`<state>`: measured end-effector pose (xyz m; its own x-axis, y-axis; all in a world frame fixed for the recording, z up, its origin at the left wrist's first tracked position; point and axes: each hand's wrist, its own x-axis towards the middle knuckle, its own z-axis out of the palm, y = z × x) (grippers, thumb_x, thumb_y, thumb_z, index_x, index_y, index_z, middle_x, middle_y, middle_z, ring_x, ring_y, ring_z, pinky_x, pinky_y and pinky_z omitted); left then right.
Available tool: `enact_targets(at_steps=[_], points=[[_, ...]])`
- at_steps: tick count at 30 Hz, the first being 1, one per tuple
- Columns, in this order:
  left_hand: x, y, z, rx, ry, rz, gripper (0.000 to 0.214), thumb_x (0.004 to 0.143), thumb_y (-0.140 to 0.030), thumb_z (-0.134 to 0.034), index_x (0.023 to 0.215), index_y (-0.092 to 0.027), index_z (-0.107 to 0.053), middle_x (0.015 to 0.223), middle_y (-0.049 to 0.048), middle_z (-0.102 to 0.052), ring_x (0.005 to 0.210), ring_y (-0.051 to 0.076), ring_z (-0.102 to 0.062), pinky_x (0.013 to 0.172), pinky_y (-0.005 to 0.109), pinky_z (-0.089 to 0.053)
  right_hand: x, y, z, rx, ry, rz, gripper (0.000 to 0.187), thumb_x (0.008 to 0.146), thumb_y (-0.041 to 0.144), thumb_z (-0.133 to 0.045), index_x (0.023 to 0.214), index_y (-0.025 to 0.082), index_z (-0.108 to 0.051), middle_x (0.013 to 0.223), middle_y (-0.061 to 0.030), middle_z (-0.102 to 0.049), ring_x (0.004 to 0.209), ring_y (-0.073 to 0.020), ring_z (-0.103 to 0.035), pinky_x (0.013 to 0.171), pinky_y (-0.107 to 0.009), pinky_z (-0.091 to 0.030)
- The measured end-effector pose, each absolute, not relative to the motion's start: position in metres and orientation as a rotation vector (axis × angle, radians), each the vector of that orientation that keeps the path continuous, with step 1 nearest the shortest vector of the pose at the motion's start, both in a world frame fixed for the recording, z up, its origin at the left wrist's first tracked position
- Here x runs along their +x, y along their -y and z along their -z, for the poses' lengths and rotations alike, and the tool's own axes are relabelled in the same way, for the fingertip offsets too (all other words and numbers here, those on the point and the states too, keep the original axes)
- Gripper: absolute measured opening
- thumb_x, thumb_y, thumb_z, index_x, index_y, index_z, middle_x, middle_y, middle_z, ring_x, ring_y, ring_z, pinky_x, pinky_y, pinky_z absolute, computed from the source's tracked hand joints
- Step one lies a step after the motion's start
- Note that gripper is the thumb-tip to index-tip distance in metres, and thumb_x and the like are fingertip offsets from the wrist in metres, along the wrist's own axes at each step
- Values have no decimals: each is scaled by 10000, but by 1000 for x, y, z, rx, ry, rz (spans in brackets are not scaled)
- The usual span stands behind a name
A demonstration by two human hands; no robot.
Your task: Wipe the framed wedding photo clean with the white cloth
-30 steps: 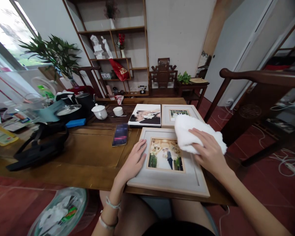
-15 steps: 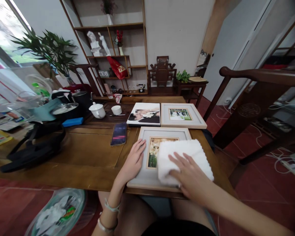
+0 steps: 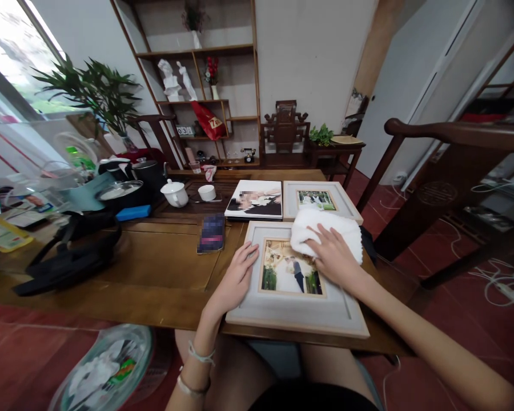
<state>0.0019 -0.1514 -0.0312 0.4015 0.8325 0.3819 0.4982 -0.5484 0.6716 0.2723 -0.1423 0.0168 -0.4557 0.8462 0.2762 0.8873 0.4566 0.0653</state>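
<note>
A pale framed wedding photo [image 3: 282, 311] lies flat at the near edge of the wooden table [image 3: 154, 268]. My left hand [image 3: 236, 275] rests flat on the frame's left border, fingers stretched out. My right hand [image 3: 334, 258] presses a white cloth [image 3: 325, 231] onto the frame's upper right corner, fingers spread over the cloth. Behind it lie a second pale framed photo [image 3: 342, 202] and an unframed photo print [image 3: 255, 201].
A dark phone [image 3: 211, 233] lies left of the frame. Further left are a black bag [image 3: 64, 260], a blue box [image 3: 132, 213], pots, a white teapot [image 3: 174, 194] and a cup [image 3: 207, 193]. A dark wooden chair [image 3: 449, 165] stands right. A bin [image 3: 103, 371] sits below left.
My right hand swept the cloth from the frame's upper right down across the picture, then back up to the upper right corner. The left hand stayed on the frame's left border.
</note>
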Motion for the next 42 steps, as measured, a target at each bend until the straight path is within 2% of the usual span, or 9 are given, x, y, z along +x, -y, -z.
enact_targets(at_steps=[6,10,15,20,28,31,34,37,42], points=[[2,152,31,2216,-1164,-958,429,936,-160,-339,1330,-237,-492,1447,77,-416,1407,218,-238,1163,498,-200,243,221,-16,-1171,2752,-41,442,709,93,-569,1129,222,-613,1430,-116,-433,1331,-362,-330,1045,-568,-310],[1,152,31,2251,-1159,-933,435,943,-159,-319,1344,-222,-475,1449,92,-410,1407,225,-232,1160,512,-206,248,252,-16,-1068,2751,-75,469,683,70,-555,1111,250,-620,1432,-85,-435,1322,-322,-360,1040,-511,-345],[-1,151,32,2285,-1111,-937,451,945,-155,-315,1362,-261,-449,1459,74,-397,1411,234,-221,1151,539,-217,277,194,-15,-1422,2632,149,449,675,16,-510,1067,186,-648,1415,-125,-451,1349,-326,-311,1084,-534,-248],[0,151,32,2265,-1132,-923,451,945,-161,-318,1364,-260,-450,1462,76,-392,1411,237,-224,1153,542,-211,269,138,-19,-1607,2493,333,443,739,47,-506,1160,144,-605,1419,-172,-430,1333,-374,-314,1046,-565,-266],[0,152,30,2276,-1160,-893,447,947,-164,-312,1367,-243,-445,1462,81,-389,1417,221,-206,1163,529,-194,221,235,-19,-1210,2772,-53,347,781,132,-522,1099,226,-625,1413,-133,-448,1303,-385,-367,1000,-573,-346],[0,153,29,2265,-1168,-886,447,947,-169,-311,1366,-246,-447,1464,76,-386,1418,217,-207,1167,515,-194,236,254,-27,-1233,2800,-148,458,730,107,-536,1160,254,-593,1382,-107,-491,1260,-358,-436,979,-545,-393],[0,153,29,2252,-1167,-896,447,945,-167,-315,1363,-248,-453,1463,76,-390,1416,220,-215,1165,516,-199,255,228,-33,-1478,2715,-6,513,709,35,-484,1181,207,-585,1353,-134,-514,1272,-342,-426,1012,-534,-359],[0,153,30,2239,-1162,-915,449,941,-162,-322,1358,-253,-458,1458,76,-398,1412,223,-229,1160,520,-208,262,183,-36,-1658,2618,185,451,727,34,-460,1136,152,-609,1321,-172,-528,1287,-366,-395,1016,-543,-336],[0,151,34,2260,-1164,-937,451,940,-157,-317,1361,-244,-453,1456,85,-395,1412,224,-220,1154,532,-211,231,153,-31,-1546,2686,203,421,756,82,-499,1164,121,-593,1398,-217,-430,1323,-377,-333,1036,-547,-301]])
